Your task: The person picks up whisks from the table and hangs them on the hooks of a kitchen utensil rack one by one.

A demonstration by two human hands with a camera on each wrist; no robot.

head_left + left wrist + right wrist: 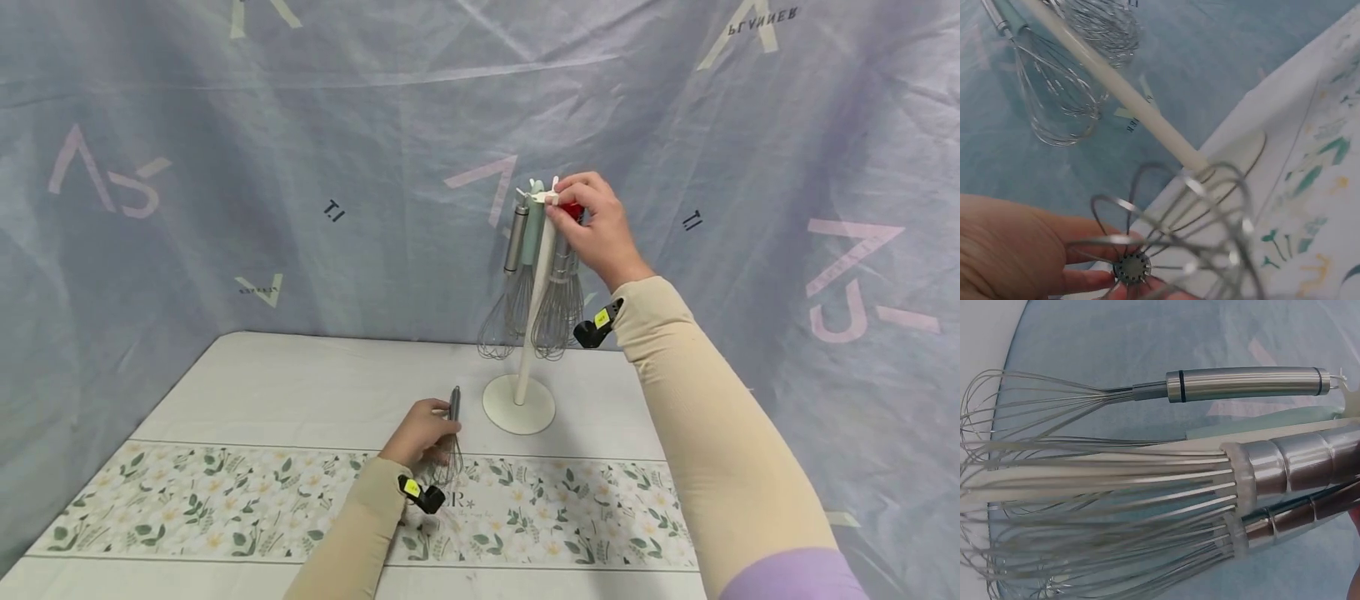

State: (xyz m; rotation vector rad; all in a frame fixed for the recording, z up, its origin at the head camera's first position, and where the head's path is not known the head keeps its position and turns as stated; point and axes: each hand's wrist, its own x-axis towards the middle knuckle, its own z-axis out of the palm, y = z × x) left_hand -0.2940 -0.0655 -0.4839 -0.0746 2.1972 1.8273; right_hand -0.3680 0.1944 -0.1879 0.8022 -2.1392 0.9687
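My left hand (422, 433) grips a metal whisk (454, 407) upright just over the tabletop, left of the white stand's round base (519, 419). Its wire loops (1124, 239) fan out toward the camera in the left wrist view. Up at the stand's white hooked top (546, 197), the thumb and fingers of my right hand (600, 227) pinch the hook piece. A red part (573, 210) shows beneath those fingers. Several whisks hang there, among them a silver-handled whisk (1247, 384), a pale green-handled one (532, 229) and two with ringed metal collars (1297, 465).
A white table (300, 379) carries a band of flower-patterned cloth (247, 500) across its front half. Behind it and at both sides hangs a blue-grey printed curtain (375, 208). The stand's slim pole (1116, 87) leans across the left wrist view.
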